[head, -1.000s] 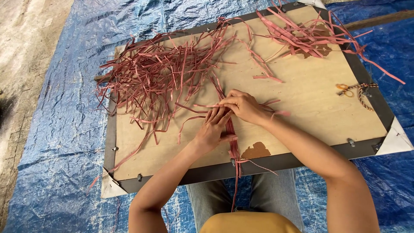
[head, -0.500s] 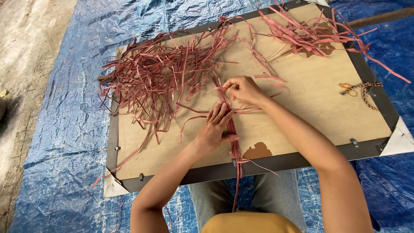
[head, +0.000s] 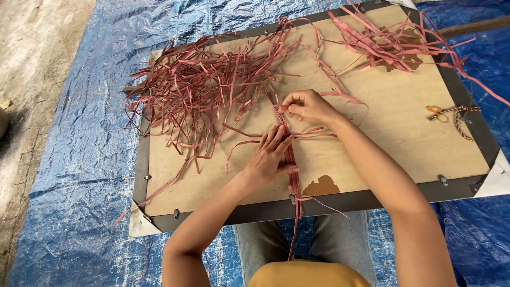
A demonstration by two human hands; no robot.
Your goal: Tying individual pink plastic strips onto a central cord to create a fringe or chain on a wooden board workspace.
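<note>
A wooden board (head: 382, 143) lies across my lap. A narrow woven band of reddish-pink strips (head: 290, 159) runs down its middle and hangs over the near edge. My left hand (head: 270, 155) lies flat on the band, fingers spread, pressing it to the board. My right hand (head: 307, 105) sits just above, fingers pinched on a strip at the band's upper end. A big tangle of loose pink strips (head: 207, 90) spreads left of both hands. A smaller heap of strips (head: 388, 40) lies at the far right corner.
Small orange-handled scissors (head: 436, 110) and a short braided cord (head: 461, 122) lie near the board's right edge. Metal clips dot the dark frame (head: 372, 199). A blue tarp (head: 79, 175) covers the ground, with bare concrete (head: 32, 58) at left.
My right hand has moved up the board away from me, drawing a strip with it. My left hand has flattened onto the woven band.
</note>
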